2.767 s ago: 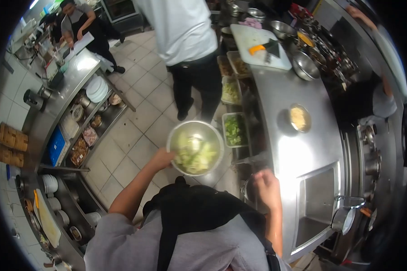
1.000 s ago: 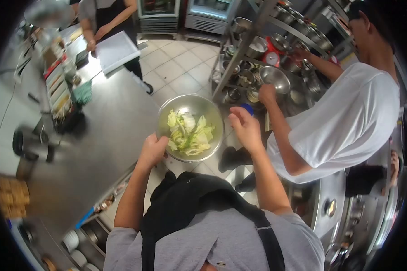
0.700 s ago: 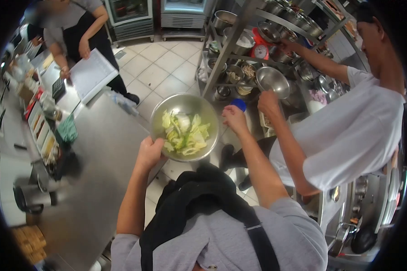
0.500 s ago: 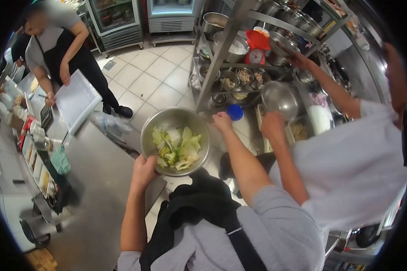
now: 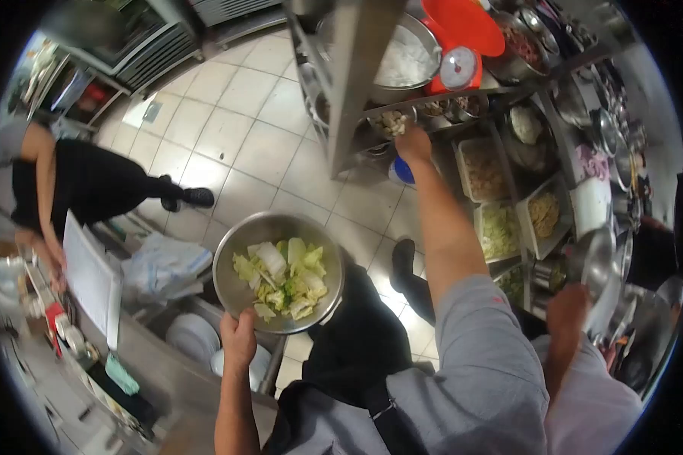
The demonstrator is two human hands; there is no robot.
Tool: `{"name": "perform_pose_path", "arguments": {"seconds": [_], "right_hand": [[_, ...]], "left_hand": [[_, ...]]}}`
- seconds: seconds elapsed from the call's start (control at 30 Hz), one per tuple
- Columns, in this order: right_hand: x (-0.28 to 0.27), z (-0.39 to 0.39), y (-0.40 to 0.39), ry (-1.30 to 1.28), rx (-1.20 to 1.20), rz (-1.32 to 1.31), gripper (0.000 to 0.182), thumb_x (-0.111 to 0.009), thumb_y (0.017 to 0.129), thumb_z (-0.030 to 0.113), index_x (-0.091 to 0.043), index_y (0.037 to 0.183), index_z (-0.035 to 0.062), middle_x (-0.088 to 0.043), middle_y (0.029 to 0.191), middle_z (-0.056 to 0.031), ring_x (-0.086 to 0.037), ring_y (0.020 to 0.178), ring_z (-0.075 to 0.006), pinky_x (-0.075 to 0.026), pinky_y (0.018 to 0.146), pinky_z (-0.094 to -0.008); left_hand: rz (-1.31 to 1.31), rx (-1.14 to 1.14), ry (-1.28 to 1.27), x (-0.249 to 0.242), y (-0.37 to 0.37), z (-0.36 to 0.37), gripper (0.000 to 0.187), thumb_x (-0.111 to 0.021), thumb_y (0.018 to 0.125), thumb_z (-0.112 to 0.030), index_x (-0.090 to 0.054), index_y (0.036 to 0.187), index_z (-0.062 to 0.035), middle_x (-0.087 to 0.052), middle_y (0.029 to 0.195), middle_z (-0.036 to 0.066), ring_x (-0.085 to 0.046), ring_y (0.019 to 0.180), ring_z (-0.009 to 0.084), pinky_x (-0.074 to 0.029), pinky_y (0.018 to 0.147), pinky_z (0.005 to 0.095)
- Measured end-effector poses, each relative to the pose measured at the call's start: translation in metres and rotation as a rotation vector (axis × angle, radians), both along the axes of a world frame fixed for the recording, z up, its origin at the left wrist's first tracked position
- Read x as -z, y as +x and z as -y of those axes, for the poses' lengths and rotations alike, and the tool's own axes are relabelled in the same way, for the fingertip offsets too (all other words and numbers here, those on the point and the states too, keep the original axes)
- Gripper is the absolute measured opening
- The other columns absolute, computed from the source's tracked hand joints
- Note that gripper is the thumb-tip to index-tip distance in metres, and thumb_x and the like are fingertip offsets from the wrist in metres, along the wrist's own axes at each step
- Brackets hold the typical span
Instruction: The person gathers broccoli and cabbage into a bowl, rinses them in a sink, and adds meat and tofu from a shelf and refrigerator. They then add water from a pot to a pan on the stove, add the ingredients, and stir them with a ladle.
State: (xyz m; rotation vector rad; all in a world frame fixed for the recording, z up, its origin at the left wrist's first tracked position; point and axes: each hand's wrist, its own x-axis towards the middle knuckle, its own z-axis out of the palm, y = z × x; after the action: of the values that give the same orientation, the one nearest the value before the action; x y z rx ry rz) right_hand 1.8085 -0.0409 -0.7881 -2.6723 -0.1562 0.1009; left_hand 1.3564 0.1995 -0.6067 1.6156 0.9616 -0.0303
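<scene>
The left hand (image 5: pixel 239 339) grips the near rim of the metal bowl (image 5: pixel 278 273) of cut leaves (image 5: pixel 282 277), held over open floor (image 5: pixel 254 163); the right hand (image 5: pixel 412 144) reaches past the shelf's edge to a small container (image 5: pixel 392 121) (its finger spread, I cannot tell).

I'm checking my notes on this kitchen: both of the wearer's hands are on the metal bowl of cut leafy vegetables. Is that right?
Not quite: in the head view, only the left hand is on the metal bowl of cut leafy vegetables. The right hand is away from it, at some pale chopped pieces.
</scene>
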Motion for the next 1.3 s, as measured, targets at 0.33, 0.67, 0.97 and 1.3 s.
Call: {"name": "perform_pose_path", "arguments": {"seconds": [0.33,0.67,0.97,1.3], "right_hand": [[0.109,-0.026,0.108,-0.363,-0.332,-0.137,0.032,-0.053,0.086,0.02,-0.064,0.114,0.0097,-0.065,0.114,-0.0162,-0.062,0.11,-0.0305,-0.049,0.094,-0.0427],[0.127,-0.031,0.104,-0.156,-0.182,-0.16,0.03,-0.053,0.086,0.019,-0.064,0.113,0.0094,-0.065,0.11,-0.0149,-0.063,0.104,-0.0316,-0.048,0.087,-0.0449],[0.048,0.013,0.051,1.227,0.163,-0.639,0.036,-0.071,0.081,0.021,-0.062,0.114,0.0072,-0.065,0.089,-0.0052,-0.059,0.067,-0.0122,-0.048,0.053,-0.027],[-0.043,0.015,-0.1,0.934,-0.117,-0.546,0.037,-0.064,0.085,0.007,-0.059,0.121,0.0093,-0.061,0.108,-0.006,-0.06,0.086,-0.0132,-0.051,0.074,-0.0265]], "left_hand": [[-0.141,0.126,-0.134,0.107,0.071,0.023,0.024,-0.053,0.092,-0.017,-0.061,0.102,0.0033,-0.062,0.093,0.002,-0.053,0.085,0.011,-0.044,0.076,0.0277],[-0.139,0.218,-0.143,0.135,0.134,0.045,0.025,-0.053,0.09,-0.016,-0.061,0.102,0.0054,-0.063,0.094,0.004,-0.055,0.087,0.012,-0.044,0.078,0.0288],[-0.144,0.29,-0.16,0.196,0.168,0.058,0.031,-0.047,0.089,-0.016,-0.06,0.104,0.0077,-0.065,0.087,0.012,-0.06,0.076,0.0151,-0.048,0.068,0.0315],[-0.023,0.249,-0.379,0.178,0.193,0.098,0.029,-0.045,0.089,-0.012,-0.055,0.105,0.0091,-0.065,0.079,0.014,-0.061,0.061,0.0179,-0.049,0.054,0.0299]]}}
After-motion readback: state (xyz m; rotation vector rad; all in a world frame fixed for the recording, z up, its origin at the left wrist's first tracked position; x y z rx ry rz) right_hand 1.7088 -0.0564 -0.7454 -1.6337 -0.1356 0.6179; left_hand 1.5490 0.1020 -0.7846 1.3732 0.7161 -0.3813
